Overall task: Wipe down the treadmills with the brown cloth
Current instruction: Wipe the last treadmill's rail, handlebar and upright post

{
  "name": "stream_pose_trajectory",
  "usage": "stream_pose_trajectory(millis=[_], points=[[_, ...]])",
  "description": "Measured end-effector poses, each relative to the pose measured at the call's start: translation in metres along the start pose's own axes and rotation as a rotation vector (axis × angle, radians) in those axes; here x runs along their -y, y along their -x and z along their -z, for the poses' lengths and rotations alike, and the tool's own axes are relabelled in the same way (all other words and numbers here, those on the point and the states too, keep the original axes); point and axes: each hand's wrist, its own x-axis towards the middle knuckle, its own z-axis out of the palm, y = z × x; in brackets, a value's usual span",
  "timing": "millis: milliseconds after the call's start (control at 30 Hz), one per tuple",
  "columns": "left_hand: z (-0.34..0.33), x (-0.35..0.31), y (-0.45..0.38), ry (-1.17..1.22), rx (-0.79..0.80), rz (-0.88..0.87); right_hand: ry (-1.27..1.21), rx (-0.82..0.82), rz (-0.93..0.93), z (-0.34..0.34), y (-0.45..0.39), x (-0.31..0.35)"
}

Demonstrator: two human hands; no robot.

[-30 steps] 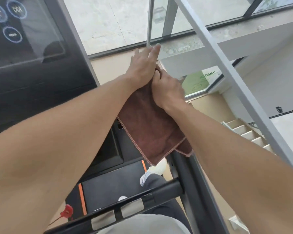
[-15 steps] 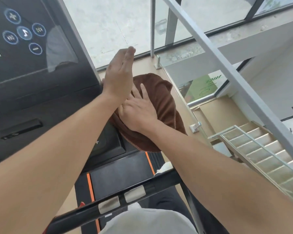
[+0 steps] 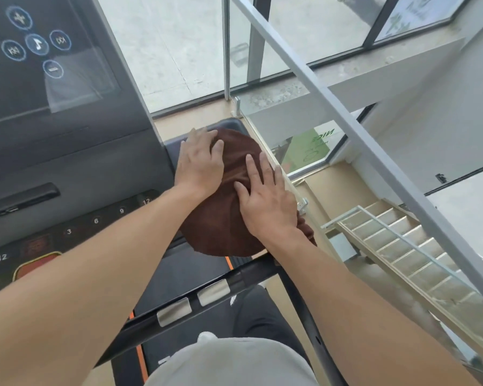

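The brown cloth [image 3: 221,221] is bunched into a rounded heap beside the right edge of the treadmill console [image 3: 76,165]. My left hand [image 3: 200,161] lies on the cloth's upper left part, fingers curled over it. My right hand [image 3: 265,197] presses on its right side with fingers spread. What lies under the cloth is hidden. The console screen [image 3: 37,51] shows round touch icons. Below the hands runs the black handlebar [image 3: 243,277] with two metal sensor plates [image 3: 175,312].
The treadmill belt with orange side stripes [image 3: 184,271] lies below me. A grey slanted rail [image 3: 346,112] crosses on the right. Behind it are a glass barrier [image 3: 265,112] and a stairwell with white steps [image 3: 396,240]. Windows stand ahead.
My left hand came down from a raised, open pose onto the cloth. My right hand slid to the cloth's right side. The cloth, hanging flat a second ago, is now bunched.
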Motion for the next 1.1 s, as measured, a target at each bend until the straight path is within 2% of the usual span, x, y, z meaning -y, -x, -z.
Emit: stream_pose_trajectory(millis=[100,300,433,533,667,767,833,900,1000,1033,1100], points=[[-0.005,0.005,-0.005,-0.07,-0.002,0.038,-0.092,-0.006,-0.091,0.005,-0.004,0.0],[0.003,-0.009,0.0,0.002,-0.118,-0.024,-0.263,-0.007,-0.188,0.021,-0.052,0.006],[0.0,0.001,0.009,-0.114,-0.038,-0.019,-0.431,-0.094,-0.267,0.032,-0.095,0.006],[0.005,0.005,-0.001,-0.108,-0.037,-0.038,-0.579,-0.162,-0.219,0.039,-0.115,0.002],[0.032,-0.018,-0.02,0.067,-0.167,0.018,-1.068,-0.209,-0.193,0.079,-0.139,0.013],[0.066,-0.044,-0.033,0.271,-0.354,-0.09,-1.438,-0.187,-0.016,0.131,-0.14,0.031],[0.089,-0.06,-0.034,0.428,-0.419,-0.185,-1.556,-0.192,0.086,0.159,-0.128,0.04],[0.105,-0.069,-0.03,0.535,-0.444,-0.242,-1.583,-0.214,0.142,0.173,-0.11,0.044],[0.109,-0.066,-0.014,0.515,-0.401,-0.214,-1.476,-0.229,0.149,0.164,-0.082,0.035],[0.105,-0.06,-0.006,0.477,-0.35,-0.18,-1.357,-0.22,0.107,0.154,-0.074,0.029],[0.091,-0.041,0.006,0.328,-0.202,-0.073,-0.966,-0.13,-0.043,0.125,-0.06,0.01]])
